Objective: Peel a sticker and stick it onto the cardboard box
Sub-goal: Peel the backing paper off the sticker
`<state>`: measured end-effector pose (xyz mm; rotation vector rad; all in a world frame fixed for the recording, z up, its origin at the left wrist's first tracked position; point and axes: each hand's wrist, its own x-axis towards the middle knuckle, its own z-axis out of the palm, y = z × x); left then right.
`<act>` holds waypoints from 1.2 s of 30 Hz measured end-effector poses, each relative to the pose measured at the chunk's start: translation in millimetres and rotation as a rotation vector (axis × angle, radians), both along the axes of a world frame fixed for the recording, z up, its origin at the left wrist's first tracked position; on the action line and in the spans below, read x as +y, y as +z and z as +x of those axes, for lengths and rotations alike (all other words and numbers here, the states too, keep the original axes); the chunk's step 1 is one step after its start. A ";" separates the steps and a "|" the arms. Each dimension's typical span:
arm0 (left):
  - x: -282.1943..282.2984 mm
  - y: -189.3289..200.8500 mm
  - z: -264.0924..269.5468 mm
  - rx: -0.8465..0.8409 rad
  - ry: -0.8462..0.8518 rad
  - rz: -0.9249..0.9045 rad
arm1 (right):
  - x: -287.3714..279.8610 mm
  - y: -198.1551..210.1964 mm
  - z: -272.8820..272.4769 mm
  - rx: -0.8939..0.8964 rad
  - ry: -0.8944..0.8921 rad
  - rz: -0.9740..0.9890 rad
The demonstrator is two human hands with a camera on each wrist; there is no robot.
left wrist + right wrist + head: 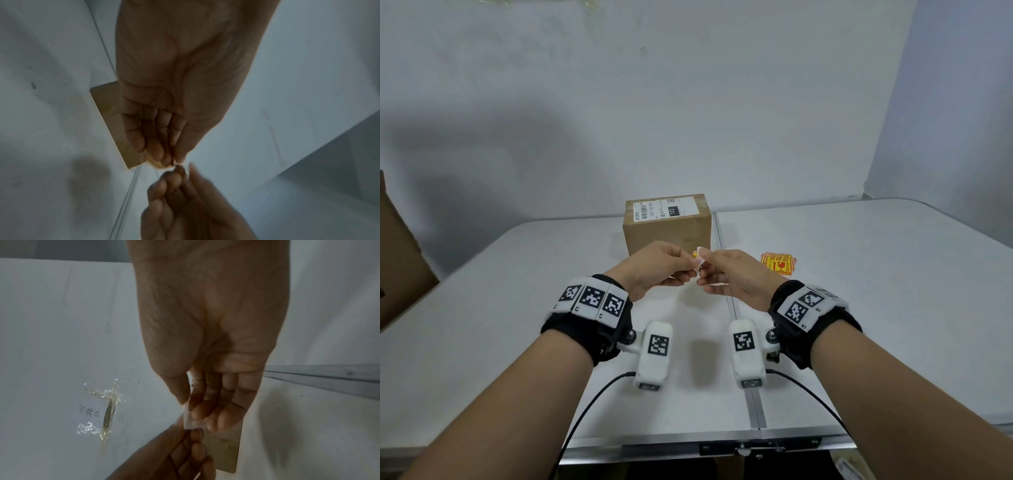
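A brown cardboard box with a white shipping label on top stands at the back middle of the table. In front of it my two hands meet above the table. My left hand and my right hand both pinch a small sticker, yellow with white backing, between thumb and fingertips. In the right wrist view the white backing paper shows at my fingertips, with the box behind. In the left wrist view a yellow edge of the sticker shows by my fingertips, beside the box.
A stack of yellow and red fragile stickers lies on the table right of the box. A seam runs down the table's middle. A large brown carton stands at the left edge. Clear tape sticks to the wall.
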<state>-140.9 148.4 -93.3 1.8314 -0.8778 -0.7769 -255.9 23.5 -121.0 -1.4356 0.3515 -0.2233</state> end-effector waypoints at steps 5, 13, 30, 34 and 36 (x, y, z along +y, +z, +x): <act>0.8 1.2 2.4 0.084 0.025 -0.023 | -2.4 2.2 -0.5 -0.010 -0.053 -0.076; 9.4 11.1 12.7 0.096 -0.053 0.026 | -5.0 3.7 -4.1 0.009 0.052 -0.060; 2.0 4.9 5.1 0.019 0.075 -0.042 | -1.7 0.4 0.8 0.053 0.057 -0.228; -1.6 2.9 3.0 -0.009 0.088 -0.062 | -1.7 2.0 2.2 0.048 -0.011 -0.242; -2.3 2.1 1.3 0.062 0.083 -0.073 | -2.1 2.9 4.5 0.035 -0.080 -0.265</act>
